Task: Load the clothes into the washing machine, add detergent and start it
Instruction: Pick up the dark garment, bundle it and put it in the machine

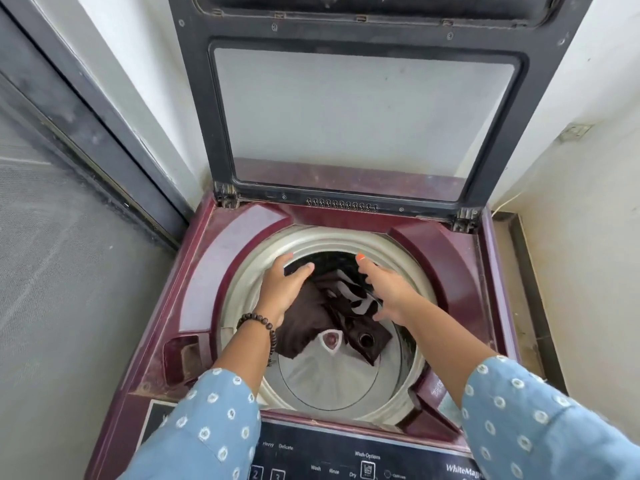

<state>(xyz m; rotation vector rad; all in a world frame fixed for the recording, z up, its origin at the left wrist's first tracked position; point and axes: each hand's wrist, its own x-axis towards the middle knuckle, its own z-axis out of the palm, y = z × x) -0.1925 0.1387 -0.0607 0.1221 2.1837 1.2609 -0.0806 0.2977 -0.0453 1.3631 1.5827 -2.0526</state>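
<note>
A maroon top-loading washing machine (446,271) stands below me with its lid (363,112) raised upright. Inside the steel drum (325,379) lies a dark brown cloth (304,323) with metal eyelets, bunched over the far half of the drum floor. My left hand (282,289) hovers over the drum mouth with its fingers spread, just above the cloth's left side. Over the cloth's right side my right hand (388,289) is also spread wide. Neither hand grips anything. No detergent is in view.
The control panel (346,459) with wash option labels runs along the machine's near edge. A dark door frame (86,109) and mesh screen stand at the left. White walls close in behind and at the right, with a tiled ledge (581,271) at the right.
</note>
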